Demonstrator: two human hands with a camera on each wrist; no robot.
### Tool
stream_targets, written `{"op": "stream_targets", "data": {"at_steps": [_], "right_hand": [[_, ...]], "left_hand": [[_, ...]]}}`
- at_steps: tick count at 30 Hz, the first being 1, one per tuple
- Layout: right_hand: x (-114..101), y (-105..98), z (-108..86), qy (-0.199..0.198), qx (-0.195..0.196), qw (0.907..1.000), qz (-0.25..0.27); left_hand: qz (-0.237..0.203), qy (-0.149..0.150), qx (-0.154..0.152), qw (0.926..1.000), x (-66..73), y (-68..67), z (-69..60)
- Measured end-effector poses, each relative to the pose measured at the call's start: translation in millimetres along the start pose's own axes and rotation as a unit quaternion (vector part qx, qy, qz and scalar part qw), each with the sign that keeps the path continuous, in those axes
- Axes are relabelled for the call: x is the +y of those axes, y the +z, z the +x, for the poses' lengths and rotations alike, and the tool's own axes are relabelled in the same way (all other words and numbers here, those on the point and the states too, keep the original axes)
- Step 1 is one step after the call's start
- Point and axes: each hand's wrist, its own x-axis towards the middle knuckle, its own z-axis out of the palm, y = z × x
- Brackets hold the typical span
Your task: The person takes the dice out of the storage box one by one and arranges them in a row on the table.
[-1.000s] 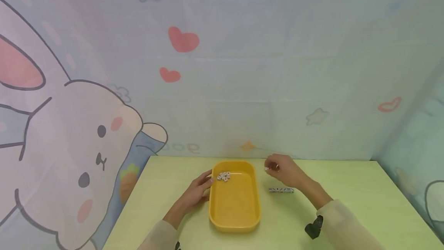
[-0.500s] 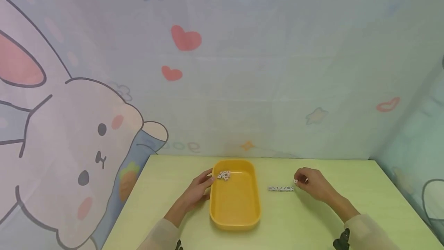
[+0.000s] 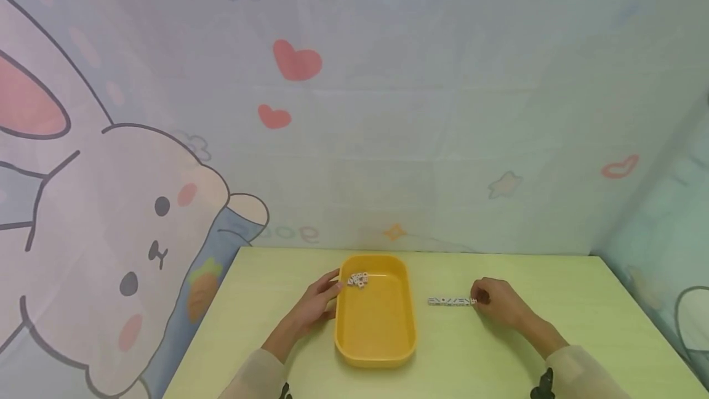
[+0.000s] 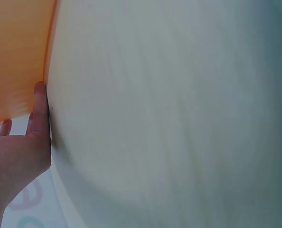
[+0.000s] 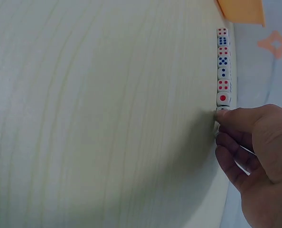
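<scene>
A straight row of white dice (image 3: 450,302) lies on the table to the right of the yellow tray (image 3: 376,362). At the row's right end my right hand (image 3: 501,303) pinches a die between thumb and fingers; in the right wrist view that hand (image 5: 269,147) partly covers the die (image 5: 222,109), which is in line with the row (image 5: 223,73). More dice (image 3: 357,280) sit loose in the tray's back left corner. My left hand (image 3: 312,310) rests against the tray's left wall, thumb at the rim; in the left wrist view its fingers (image 4: 40,107) touch the orange-looking wall.
The light yellow-green table (image 3: 554,300) reaches back to a patterned cloth backdrop (image 3: 388,171) with a large rabbit, hearts and stars. Another cloth panel (image 3: 676,233) stands along the right side.
My right hand has carried a die from near the tray's upper right over to the right, then down to the row's right end. The left hand stays at the tray.
</scene>
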Motion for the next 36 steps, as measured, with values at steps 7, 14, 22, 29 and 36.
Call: {"op": "stream_targets", "data": {"at_steps": [7,14,22,29,36], "right_hand": [[1,-4,4.4,0.014,-0.012,0.9998,0.009],[5,-2,5.2,0.039,-0.005,0.9991,0.016],[10,-2,10.1,0.040,-0.005,0.9990,0.018],[4,-9,16.8,0.023,-0.008,0.9994,0.026],[-39,-5,47.5,0.006,0.046,0.9975,0.054]], "left_hand": [[0.002,-0.003,0.005,1.0000,3.2,1.2,3.3],[0.003,-0.004,0.006,1.0000,3.5,1.9,5.7],[0.006,-0.004,0.014,0.9999,3.5,1.9,9.0],[0.004,-0.005,0.017,0.9998,2.3,1.2,10.9],[0.003,-0.004,0.021,0.9998,1.4,2.0,10.1]]}}
